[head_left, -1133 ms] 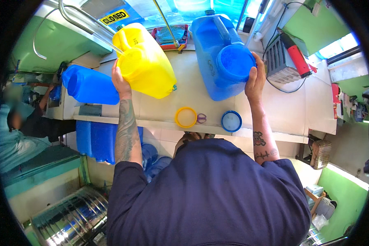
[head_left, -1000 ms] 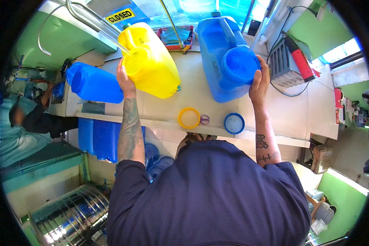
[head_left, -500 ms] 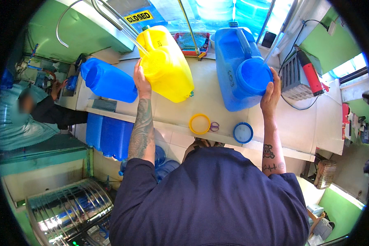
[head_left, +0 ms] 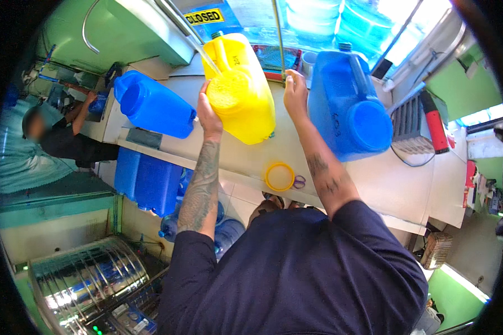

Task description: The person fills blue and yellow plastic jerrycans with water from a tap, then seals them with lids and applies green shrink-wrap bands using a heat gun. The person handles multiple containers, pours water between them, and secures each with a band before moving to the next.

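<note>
A yellow jug stands tilted on the counter, a clear stream of water running into its wide round mouth from a metal pipe. My left hand is cupped against the rim of that mouth, steadying it. My right hand is closed at the lower end of a thin brass-coloured rod, where its fingers cover the valve. To the right of it stands a blue jug, its wide mouth facing up toward me. A yellow ring-shaped lid and purple-handled scissors lie at the counter's near edge.
Another blue jug lies on the left, with blue containers below the counter. A red heat gun leans on a grey crate. A co-worker stands at far left. A red tray sits behind.
My right hand has left the blue jug's rim and moved left to the valve. My left hand stays on the yellow jug. The blue lid on the counter is now out of sight.
</note>
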The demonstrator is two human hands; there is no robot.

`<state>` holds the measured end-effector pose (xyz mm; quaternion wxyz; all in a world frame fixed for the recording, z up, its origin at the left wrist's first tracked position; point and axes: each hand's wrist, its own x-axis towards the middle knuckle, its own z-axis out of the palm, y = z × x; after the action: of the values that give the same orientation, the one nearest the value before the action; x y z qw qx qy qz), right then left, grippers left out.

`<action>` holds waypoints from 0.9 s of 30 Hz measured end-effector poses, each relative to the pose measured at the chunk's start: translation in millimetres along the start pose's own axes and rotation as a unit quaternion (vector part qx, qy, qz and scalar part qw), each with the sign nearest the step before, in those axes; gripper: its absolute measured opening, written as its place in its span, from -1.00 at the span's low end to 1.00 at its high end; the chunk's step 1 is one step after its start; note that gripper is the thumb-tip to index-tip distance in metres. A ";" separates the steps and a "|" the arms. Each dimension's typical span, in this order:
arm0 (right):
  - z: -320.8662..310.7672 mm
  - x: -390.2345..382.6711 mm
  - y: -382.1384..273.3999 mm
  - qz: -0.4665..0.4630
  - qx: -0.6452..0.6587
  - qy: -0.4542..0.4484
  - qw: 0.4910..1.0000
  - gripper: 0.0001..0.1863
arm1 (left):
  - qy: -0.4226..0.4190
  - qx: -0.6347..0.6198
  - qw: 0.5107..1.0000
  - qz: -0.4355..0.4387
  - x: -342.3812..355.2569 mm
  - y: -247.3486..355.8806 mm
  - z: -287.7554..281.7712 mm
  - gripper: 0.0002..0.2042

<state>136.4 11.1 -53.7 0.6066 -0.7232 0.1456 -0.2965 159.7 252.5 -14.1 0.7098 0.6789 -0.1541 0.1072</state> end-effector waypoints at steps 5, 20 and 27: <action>52.7 54.0 137.8 0.005 -0.466 -0.207 0.860 -0.30 | 0.010 0.140 0.988 0.058 5.3 -2.4 -5.5 -0.44; 33.2 87.3 187.3 0.108 -0.620 -0.328 0.705 -0.41 | 0.004 0.165 0.983 0.079 -1.7 13.4 -0.4 -0.48; 36.6 73.6 190.6 0.101 -0.635 -0.278 0.714 -0.32 | -0.010 0.173 0.981 0.090 -3.0 9.7 -3.7 -0.45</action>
<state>244.5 -44.2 -222.0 0.0440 -0.9690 0.1967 0.1429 153.7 256.9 -6.3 0.5675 0.7757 -0.2012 0.1891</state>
